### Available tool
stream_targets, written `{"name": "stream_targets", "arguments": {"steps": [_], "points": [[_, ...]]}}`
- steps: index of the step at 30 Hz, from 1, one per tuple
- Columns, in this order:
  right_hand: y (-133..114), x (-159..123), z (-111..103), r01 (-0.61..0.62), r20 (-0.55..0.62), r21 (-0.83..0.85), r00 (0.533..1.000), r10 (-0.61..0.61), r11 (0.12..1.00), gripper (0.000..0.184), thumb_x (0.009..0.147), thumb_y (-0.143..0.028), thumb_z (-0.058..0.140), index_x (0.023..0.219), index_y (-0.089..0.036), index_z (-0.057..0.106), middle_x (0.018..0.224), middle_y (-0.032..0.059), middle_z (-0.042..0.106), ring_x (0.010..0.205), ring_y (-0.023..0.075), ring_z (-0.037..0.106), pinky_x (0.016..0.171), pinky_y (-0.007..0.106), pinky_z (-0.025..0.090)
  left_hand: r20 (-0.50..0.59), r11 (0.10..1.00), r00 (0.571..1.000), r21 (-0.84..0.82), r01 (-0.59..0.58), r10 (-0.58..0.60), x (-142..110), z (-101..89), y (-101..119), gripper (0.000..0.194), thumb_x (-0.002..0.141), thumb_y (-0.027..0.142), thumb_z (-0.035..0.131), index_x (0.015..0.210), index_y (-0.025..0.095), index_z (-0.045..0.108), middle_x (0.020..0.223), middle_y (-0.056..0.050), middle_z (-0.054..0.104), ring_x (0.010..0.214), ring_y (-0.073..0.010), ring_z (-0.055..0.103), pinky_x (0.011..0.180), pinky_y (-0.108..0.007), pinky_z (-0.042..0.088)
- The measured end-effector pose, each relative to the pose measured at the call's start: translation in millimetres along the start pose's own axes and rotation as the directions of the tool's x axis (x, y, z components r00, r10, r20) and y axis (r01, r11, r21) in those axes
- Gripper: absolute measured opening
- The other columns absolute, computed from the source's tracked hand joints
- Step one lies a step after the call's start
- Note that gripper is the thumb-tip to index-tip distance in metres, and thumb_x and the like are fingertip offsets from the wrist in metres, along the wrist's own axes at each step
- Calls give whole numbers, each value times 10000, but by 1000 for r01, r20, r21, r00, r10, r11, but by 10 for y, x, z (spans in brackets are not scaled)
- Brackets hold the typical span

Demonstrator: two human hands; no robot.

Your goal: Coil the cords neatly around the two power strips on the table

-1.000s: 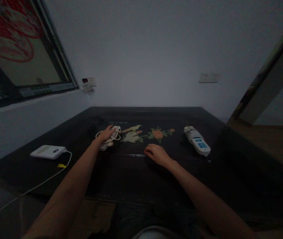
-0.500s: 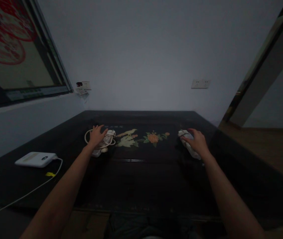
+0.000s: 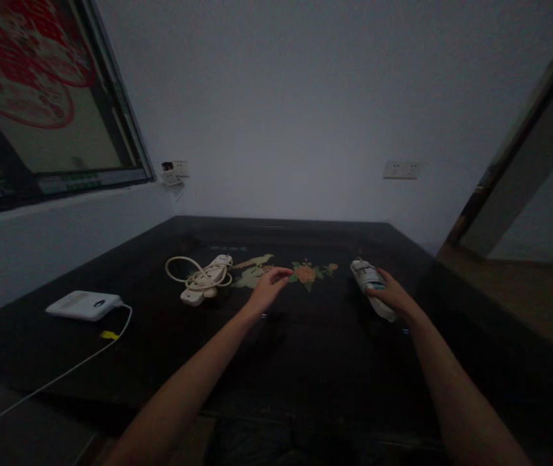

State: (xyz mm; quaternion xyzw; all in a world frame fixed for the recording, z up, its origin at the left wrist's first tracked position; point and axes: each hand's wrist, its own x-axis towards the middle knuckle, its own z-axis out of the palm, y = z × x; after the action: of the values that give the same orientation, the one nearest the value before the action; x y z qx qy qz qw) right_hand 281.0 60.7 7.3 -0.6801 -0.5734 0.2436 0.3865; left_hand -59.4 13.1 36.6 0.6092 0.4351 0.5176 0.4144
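My left hand (image 3: 269, 290) is over the middle of the dark table (image 3: 305, 369), its fingers stretched out and holding nothing. To its left lies a white power strip (image 3: 203, 283) with its pale cord looped loosely on top. On the right, my right hand (image 3: 393, 296) grips the side of a long white object (image 3: 370, 282), thumb on the near side and fingers on the far side. This object looks like a wrapped bundle with a thin dark cord or band around its upper part. Its exact kind is too dim to make out, and my fingers cover part of it.
A white power bank (image 3: 85, 305) with a white cable (image 3: 87, 359) and a yellow tag (image 3: 109, 335) lies at the left. Painted flowers (image 3: 308, 273) decorate the tabletop. Behind stands a wall with sockets (image 3: 401, 169); a window (image 3: 53, 116) is at the left.
My left hand has come off the power strip and moved right, toward the table's middle. My right hand is at the white object in both frames, now with a closer grip.
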Motion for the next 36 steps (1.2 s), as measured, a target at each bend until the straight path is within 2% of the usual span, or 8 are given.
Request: {"name": "stream_targets", "arguments": {"steps": [7,10,14,20,24,27,30,36], "points": [[-808,-584,655,73,104,539,983,-152,839,991,608,-353,741,1454,-186,254,1390,172,462,1214,310,512,989,463,433,313,914,922,-259,311,-225,-275,384,-164,559,800,461,641,1249,153,516,1232,-169,600,1133,-250,576,1020,-425,379],[-1021,-841,1038,221,-23,629,964,-266,745,992,616,-358,749,1453,-211,238,1442,153,395,1288,293,440,1077,475,339,386,882,913,-373,289,-137,-326,385,-187,775,730,552,677,1359,197,396,1349,-176,510,1186,-286,539,990,-432,413],[-1016,-1016,1268,391,-87,623,895,-437,678,793,787,-377,618,1466,-284,219,1538,78,238,1408,242,249,1157,466,184,343,884,938,-424,198,-46,-313,372,-209,908,622,435,806,1373,213,347,1401,-174,450,1221,-313,503,986,-441,423],[-952,-1041,1153,407,-14,637,855,-518,654,559,899,-340,477,1428,-324,299,1462,64,384,1326,220,396,1062,467,380,167,915,984,-382,128,-68,-345,382,-134,810,630,250,811,1314,199,380,1305,-137,535,1182,-264,531,1022,-422,396],[-986,-980,957,517,-146,472,845,-515,714,423,883,-293,506,1304,-263,471,1284,106,530,1163,239,523,872,420,517,157,892,972,-394,222,-172,-388,377,-82,709,675,232,765,1283,220,401,1203,-106,590,1094,-249,579,937,-420,467],[-982,-930,796,655,-286,230,752,-593,720,325,871,-244,520,1193,-242,560,1174,106,559,1079,241,539,839,414,515,210,859,946,-404,314,-247,-417,391,-77,790,673,207,745,1344,269,331,1170,-98,592,1021,-258,599,808,-439,532],[-961,-899,696,737,-280,41,656,-700,674,279,871,-180,498,1121,-243,603,1075,85,594,1038,238,546,885,433,486,225,872,939,-364,328,-259,-434,414,-101,872,649,184,739,1387,287,286,1197,-105,575,974,-255,605,758,-430,547],[-923,-866,647,775,-214,-152,581,-786,614,315,878,-124,470,1139,-239,603,1033,79,625,1021,235,563,908,423,484,166,986,985,-151,75,-50,-373,391,-194,871,655,197,733,1413,217,304,1363,-138,482,1177,-286,519,992,-442,417]]}}
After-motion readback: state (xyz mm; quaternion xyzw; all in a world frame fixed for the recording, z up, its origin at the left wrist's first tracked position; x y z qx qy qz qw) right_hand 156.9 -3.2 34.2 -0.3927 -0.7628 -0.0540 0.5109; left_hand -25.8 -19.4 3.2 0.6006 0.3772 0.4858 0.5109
